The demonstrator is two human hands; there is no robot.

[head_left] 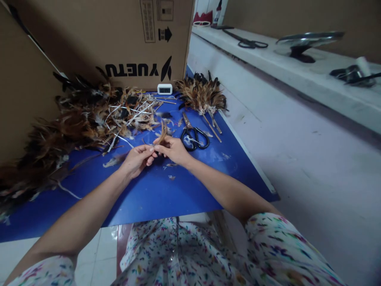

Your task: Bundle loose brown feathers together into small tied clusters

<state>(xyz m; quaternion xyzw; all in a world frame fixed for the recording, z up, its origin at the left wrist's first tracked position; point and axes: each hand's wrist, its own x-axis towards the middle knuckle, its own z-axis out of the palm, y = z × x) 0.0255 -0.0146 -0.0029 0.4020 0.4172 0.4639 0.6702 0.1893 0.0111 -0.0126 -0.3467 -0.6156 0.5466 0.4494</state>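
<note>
Near the centre of the frame, a brown feather tuft [163,134] points toward the top edge, its long axis nearly upright, leaning slightly right. My right hand [175,150] holds its lower end between closed fingers; my left hand [137,159] pinches thumb and forefinger together alongside, on what I cannot tell.

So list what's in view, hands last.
Table: one, blue, centre
Feather pile: one, brown, left
Strips: several, white, left
Feather cluster: one, brown, back right
Stray feathers: several, mixed, table
Clock: one, white, back
Printed box: one, brown, back
Scissors: two, dark, table and ledge
Ledge: one, white, right
Disc: one, shiny, ledge
Clutter: uncounted, dark, ledge
Bottle: one, dark, ledge
Glasses: one, white, ledge
Unclear item: one, red, ledge
Shirt: one, multicoloured, below
Tuft: one, tan, held
Left hand: one, bare, centre
Right hand: one, bare, centre
</note>
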